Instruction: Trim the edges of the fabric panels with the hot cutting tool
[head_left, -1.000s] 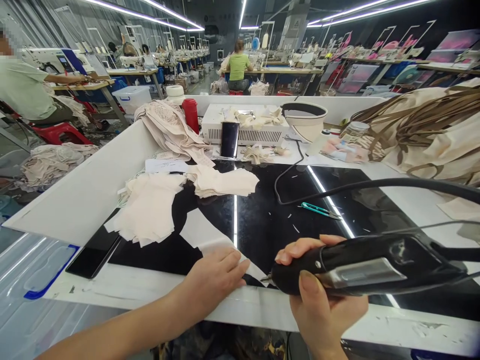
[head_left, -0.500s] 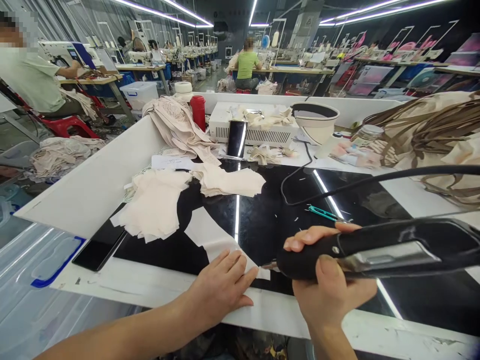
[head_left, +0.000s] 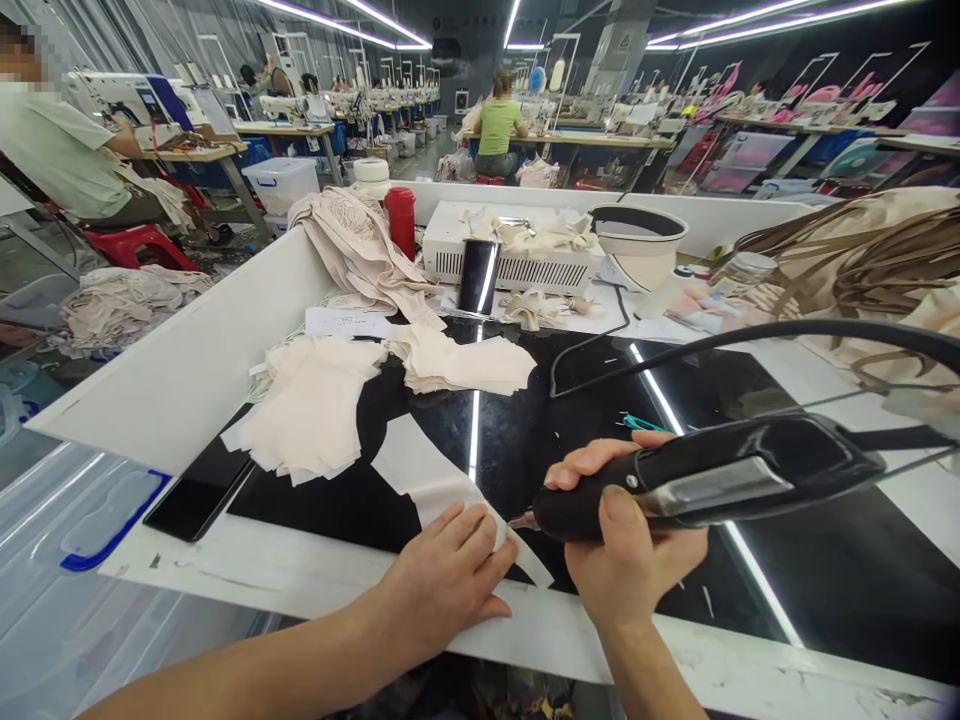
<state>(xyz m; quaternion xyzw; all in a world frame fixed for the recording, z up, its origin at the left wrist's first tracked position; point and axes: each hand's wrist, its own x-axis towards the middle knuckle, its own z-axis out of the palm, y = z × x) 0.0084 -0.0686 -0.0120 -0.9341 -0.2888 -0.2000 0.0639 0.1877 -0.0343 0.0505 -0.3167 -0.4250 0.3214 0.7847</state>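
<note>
The table (head_left: 525, 440), a glossy black top with white walls, carries a stack of cut cream fabric pieces (head_left: 311, 410) at the left and a second stack (head_left: 465, 365) behind it. Nearest the person lies one white fabric piece (head_left: 420, 470), flat on the black surface. The left hand (head_left: 450, 580) lies flat on its near corner, fingers spread, gripping nothing. The right hand (head_left: 626, 560) is closed around a black corded cutting tool (head_left: 705, 480), tip at the piece's edge. In my judgement this piece is mid-trim; the stacks suggest others done.

A glossy black table (head_left: 525, 440) carries cream fabric stacks (head_left: 315, 405), a white piece (head_left: 420, 470), teal snips (head_left: 643, 424) and a phone (head_left: 196, 490).
</note>
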